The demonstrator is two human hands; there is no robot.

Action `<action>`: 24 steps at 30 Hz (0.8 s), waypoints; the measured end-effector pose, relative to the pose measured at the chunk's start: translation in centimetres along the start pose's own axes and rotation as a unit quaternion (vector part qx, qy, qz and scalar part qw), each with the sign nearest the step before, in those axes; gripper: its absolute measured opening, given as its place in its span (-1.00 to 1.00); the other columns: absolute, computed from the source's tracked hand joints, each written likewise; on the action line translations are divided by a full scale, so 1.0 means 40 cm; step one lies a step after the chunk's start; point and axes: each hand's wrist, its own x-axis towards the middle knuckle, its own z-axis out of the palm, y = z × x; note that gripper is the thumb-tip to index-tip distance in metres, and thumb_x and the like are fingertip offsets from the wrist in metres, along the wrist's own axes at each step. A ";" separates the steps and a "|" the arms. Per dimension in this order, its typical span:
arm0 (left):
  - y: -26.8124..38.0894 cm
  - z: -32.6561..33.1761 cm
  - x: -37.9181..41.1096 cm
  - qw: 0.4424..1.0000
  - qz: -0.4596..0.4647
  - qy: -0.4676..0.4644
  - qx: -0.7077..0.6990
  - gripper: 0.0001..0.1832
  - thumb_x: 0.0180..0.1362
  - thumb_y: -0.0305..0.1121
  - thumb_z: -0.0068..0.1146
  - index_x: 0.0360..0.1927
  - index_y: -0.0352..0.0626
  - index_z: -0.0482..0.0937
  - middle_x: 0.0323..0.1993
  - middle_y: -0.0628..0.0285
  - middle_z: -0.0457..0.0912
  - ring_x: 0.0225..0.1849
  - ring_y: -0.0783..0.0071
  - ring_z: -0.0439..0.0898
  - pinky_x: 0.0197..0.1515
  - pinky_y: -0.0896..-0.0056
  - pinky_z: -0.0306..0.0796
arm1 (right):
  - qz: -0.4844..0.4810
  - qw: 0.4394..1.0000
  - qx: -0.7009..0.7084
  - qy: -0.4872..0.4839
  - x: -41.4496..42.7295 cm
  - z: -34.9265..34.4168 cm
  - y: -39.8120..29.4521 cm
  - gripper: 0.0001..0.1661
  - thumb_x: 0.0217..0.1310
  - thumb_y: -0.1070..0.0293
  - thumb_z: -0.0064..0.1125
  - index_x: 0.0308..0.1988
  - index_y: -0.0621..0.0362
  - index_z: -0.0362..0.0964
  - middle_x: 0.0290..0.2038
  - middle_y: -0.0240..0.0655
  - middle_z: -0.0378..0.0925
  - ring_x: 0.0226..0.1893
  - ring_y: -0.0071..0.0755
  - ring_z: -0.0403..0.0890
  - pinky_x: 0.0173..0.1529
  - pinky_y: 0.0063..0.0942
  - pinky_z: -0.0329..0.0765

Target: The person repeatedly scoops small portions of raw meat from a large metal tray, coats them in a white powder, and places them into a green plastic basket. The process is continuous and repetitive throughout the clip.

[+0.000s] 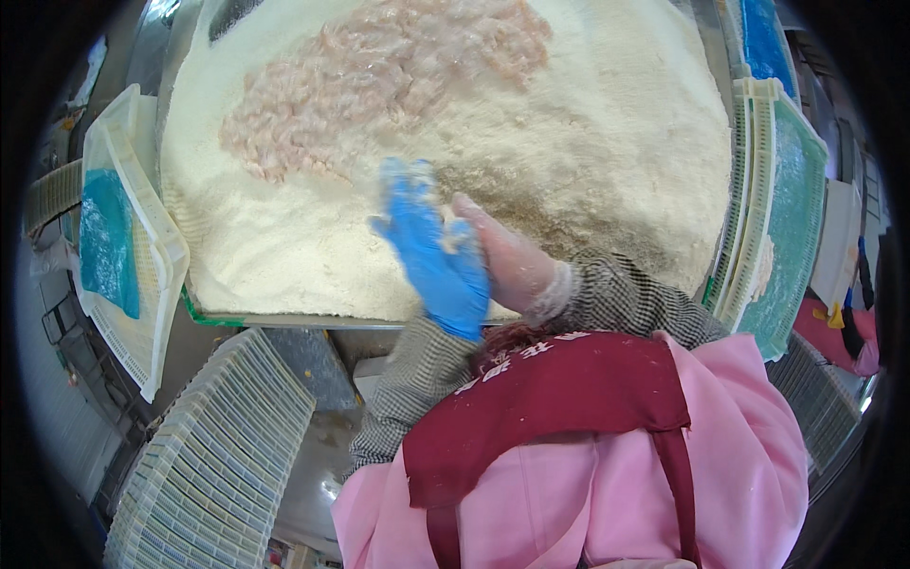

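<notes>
My left hand [437, 256], in a blue glove, is at the near edge of a broad bed of pale breadcrumb-like coating [306, 249]. Against its palm side lies my right hand [512, 259], in a thin translucent glove. Both hands are blurred. Pale crumbly bits [451, 238] cling to the blue fingers and between the hands; whether a piece is held there I cannot tell. Beyond the hands, a large heap of raw pinkish meat strips [398, 78] lies on the coating. A darker, thinly covered patch [526, 206] of the bed shows beside my right hand.
A white plastic crate [160, 263] with a teal-blue liner leans at the table's left. Crates [746, 213] with a green liner stand along the right edge. Stacked crates [220, 448] rise from the floor at lower left. A person's pink garment [857, 341] shows at far right.
</notes>
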 end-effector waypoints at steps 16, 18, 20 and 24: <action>0.188 -0.008 -0.006 0.984 0.077 -0.160 0.028 -0.46 0.63 -0.22 -0.28 0.50 -0.36 0.33 0.52 -0.02 0.38 0.57 0.14 0.26 0.59 0.17 0.04 | -0.245 0.935 -0.155 0.205 -0.652 -0.169 -0.346 -0.26 0.61 -0.23 -0.22 0.33 0.15 0.40 0.05 -0.31 0.61 0.14 -0.32 0.56 0.27 -0.27 0.53; 0.182 -0.007 -0.026 0.982 0.059 -0.179 0.017 -0.49 0.62 -0.27 -0.22 0.49 -0.37 0.34 0.51 -0.06 0.39 0.56 0.10 0.30 0.57 0.17 0.10 | -0.335 0.844 -0.245 0.340 -0.823 -0.212 -0.430 -0.29 0.65 -0.19 -0.28 0.32 0.14 0.43 0.04 -0.31 0.61 0.08 -0.35 0.56 0.26 -0.28 0.53; 0.185 0.006 -0.035 0.977 0.052 -0.207 0.006 -0.48 0.62 -0.26 -0.23 0.50 -0.38 0.33 0.51 -0.06 0.38 0.54 0.15 0.32 0.56 0.20 0.12 | -0.375 0.732 -0.316 0.473 -0.977 -0.266 -0.474 -0.26 0.67 -0.20 -0.41 0.35 0.10 0.42 0.12 -0.26 0.59 0.14 -0.31 0.55 0.31 -0.27 0.50; 0.152 0.061 -0.106 0.975 0.027 -0.221 0.018 -0.48 0.62 -0.26 -0.22 0.49 -0.39 0.33 0.50 -0.06 0.39 0.52 0.18 0.36 0.55 0.22 0.15 | -0.157 0.638 -0.482 0.579 -1.119 -0.522 -0.465 -0.27 0.68 -0.19 -0.47 0.41 0.01 0.38 0.31 -0.18 0.52 0.33 -0.18 0.48 0.43 -0.23 0.38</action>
